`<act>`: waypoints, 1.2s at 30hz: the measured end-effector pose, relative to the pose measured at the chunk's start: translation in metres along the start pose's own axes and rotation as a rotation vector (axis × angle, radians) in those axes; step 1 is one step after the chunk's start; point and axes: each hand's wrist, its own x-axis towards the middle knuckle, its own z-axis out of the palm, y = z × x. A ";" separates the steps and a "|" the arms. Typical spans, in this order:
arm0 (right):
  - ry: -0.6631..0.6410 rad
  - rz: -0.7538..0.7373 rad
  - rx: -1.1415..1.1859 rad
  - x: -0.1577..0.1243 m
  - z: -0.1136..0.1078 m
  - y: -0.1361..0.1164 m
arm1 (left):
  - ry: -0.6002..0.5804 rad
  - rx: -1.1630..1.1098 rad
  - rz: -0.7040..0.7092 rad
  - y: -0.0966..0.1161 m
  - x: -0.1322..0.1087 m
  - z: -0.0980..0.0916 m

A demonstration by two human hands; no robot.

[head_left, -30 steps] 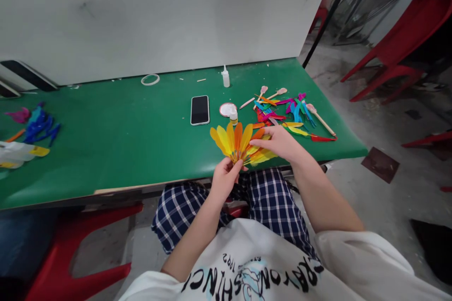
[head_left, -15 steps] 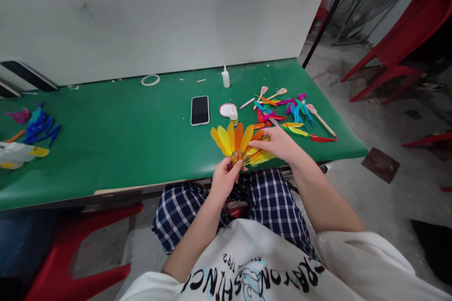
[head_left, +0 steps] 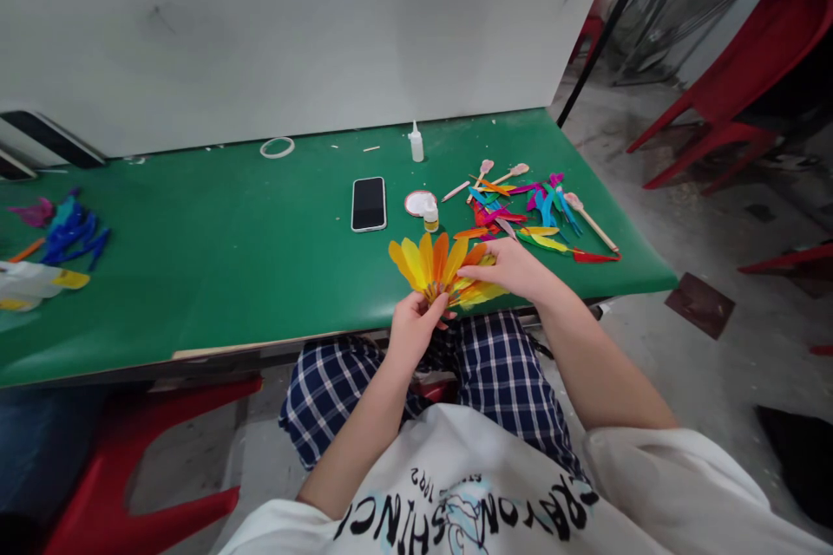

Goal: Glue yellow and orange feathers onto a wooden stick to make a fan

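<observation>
A fan of yellow and orange feathers (head_left: 426,263) spreads between my hands at the table's front edge. My left hand (head_left: 416,321) pinches the fan near its base, thumb on top. On the fan's right side, my right hand (head_left: 511,267) has thumb and fingers closed on an orange and a yellow feather; its palm hides part of them. Just beyond the fan stands a small bottle with a yellow label (head_left: 430,217), in front of a round white disc (head_left: 416,203).
Loose coloured feathers (head_left: 501,212) and wooden sticks with pinkish heads (head_left: 591,221) lie on the right of the green table (head_left: 260,269). A phone (head_left: 369,204), a white nozzle bottle (head_left: 416,143) and a tape ring (head_left: 278,147) lie further back. Blue feathers (head_left: 71,234) are at far left.
The fan has tipped slightly lower toward me, and the small bottle shows more fully. My right thumb has shifted a little down over the feathers. Both hands keep their hold.
</observation>
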 end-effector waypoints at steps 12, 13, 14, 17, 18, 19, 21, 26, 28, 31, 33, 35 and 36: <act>-0.047 0.006 -0.006 0.001 0.001 0.004 | -0.005 0.016 -0.006 0.002 -0.001 0.001; -0.048 0.009 -0.005 0.001 0.002 0.005 | -0.011 0.005 -0.020 0.003 -0.002 0.001; -0.048 0.011 -0.004 0.001 0.002 0.005 | -0.017 -0.012 -0.039 0.003 -0.002 0.001; -0.042 0.016 -0.007 0.003 0.001 0.006 | -0.036 -0.086 -0.090 0.004 -0.004 0.003; -0.027 0.020 -0.010 0.003 0.000 0.006 | -0.039 -0.110 -0.102 0.004 -0.004 0.003; 0.008 0.024 -0.010 0.003 -0.001 0.006 | -0.037 -0.130 -0.112 0.003 -0.004 0.004; 0.153 0.015 0.017 0.002 -0.006 0.006 | -0.021 -0.164 -0.140 0.003 -0.004 0.004; 0.683 -0.051 0.275 -0.014 -0.010 0.016 | 0.102 -0.268 -0.168 -0.002 0.002 0.001; 0.758 -0.001 0.317 -0.024 0.000 0.025 | 0.169 -0.309 -0.140 -0.004 0.005 -0.001; 0.676 0.095 0.381 -0.035 0.031 0.039 | 0.226 -0.381 -0.090 -0.006 0.008 -0.001; 0.499 0.182 0.420 -0.039 0.057 0.045 | 0.253 -0.431 -0.053 -0.007 0.010 0.001; 0.291 0.258 0.448 -0.039 0.082 0.047 | 0.274 -0.458 -0.022 -0.007 0.012 0.003; 0.201 0.260 0.450 -0.039 0.092 0.047 | 0.277 -0.462 -0.012 -0.007 0.013 0.004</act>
